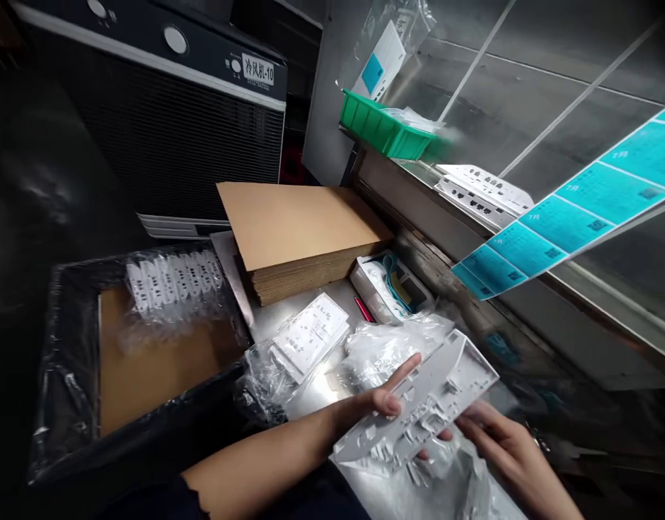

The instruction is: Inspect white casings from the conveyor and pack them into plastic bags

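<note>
A flat white moulded plastic panel (427, 401) with small ribs and cut-outs is held tilted over the steel bench at the lower middle. My left hand (389, 393) grips its near left edge, thumb on top and forefinger stretched along it. My right hand (500, 444) supports the panel from below on the right, fingers curled under it. Crumpled clear plastic bags (378, 350) lie just behind the panel and beneath my hands.
A black-lined carton (66, 375) at left holds bagged white parts (172, 285) on cardboard. A stack of cardboard sheets (297, 235), a bagged white part (310, 334), a small white tray (389, 289), a green bin (383, 130), white panels (481, 191), teal labels (575, 209), a cooling fan (164, 108).
</note>
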`<state>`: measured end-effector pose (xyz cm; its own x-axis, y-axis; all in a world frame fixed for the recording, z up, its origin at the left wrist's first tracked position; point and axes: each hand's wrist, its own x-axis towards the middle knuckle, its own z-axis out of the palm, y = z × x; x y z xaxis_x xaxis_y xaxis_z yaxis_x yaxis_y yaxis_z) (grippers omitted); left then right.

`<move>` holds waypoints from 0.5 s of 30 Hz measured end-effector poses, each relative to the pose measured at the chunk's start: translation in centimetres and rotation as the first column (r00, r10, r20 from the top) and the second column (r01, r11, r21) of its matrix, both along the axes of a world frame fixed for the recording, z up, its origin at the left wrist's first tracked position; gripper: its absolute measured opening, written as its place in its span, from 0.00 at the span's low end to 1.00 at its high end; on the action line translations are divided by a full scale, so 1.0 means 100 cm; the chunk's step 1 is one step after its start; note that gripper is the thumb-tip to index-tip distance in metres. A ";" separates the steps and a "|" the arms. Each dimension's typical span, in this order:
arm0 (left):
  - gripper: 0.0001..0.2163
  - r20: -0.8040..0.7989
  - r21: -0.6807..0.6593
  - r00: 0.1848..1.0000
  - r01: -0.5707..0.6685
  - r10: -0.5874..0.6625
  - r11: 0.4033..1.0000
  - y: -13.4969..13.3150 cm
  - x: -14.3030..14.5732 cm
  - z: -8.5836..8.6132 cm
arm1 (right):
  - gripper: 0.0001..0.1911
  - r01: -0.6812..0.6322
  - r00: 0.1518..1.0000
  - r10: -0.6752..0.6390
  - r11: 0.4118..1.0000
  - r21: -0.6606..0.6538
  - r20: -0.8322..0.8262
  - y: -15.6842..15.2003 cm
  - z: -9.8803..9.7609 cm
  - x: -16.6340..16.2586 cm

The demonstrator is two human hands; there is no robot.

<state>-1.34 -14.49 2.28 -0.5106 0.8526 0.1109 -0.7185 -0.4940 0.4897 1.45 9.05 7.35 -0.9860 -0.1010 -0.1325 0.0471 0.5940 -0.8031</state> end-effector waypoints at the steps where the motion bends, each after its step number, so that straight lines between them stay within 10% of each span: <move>1: 0.42 -0.006 -0.054 1.000 -0.016 0.015 0.998 -0.001 0.002 0.000 | 0.18 0.019 1.000 -0.017 0.997 -0.070 0.025 -0.015 -0.011 0.007; 5: 0.37 0.066 -0.204 0.997 -0.016 0.030 0.979 -0.012 0.011 -0.013 | 0.16 0.199 0.972 -0.120 0.873 -0.445 0.200 -0.041 -0.056 0.018; 10: 0.42 0.152 -0.257 0.986 -0.032 0.073 0.966 -0.033 0.020 -0.039 | 0.16 0.343 0.882 -0.423 0.276 -0.898 0.207 -0.038 -0.083 0.029; 15: 0.45 0.036 -0.465 0.999 -0.020 0.042 0.885 -0.044 0.031 -0.030 | 0.13 0.495 0.768 -0.601 0.337 -0.801 0.221 -0.041 -0.085 0.025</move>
<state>1.79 -18.85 -0.68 -0.5328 0.7850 -0.3162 -0.7323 -0.2403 0.6372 3.96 4.97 -1.13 -0.8608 0.4630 -0.2112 0.0031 -0.4103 -0.9119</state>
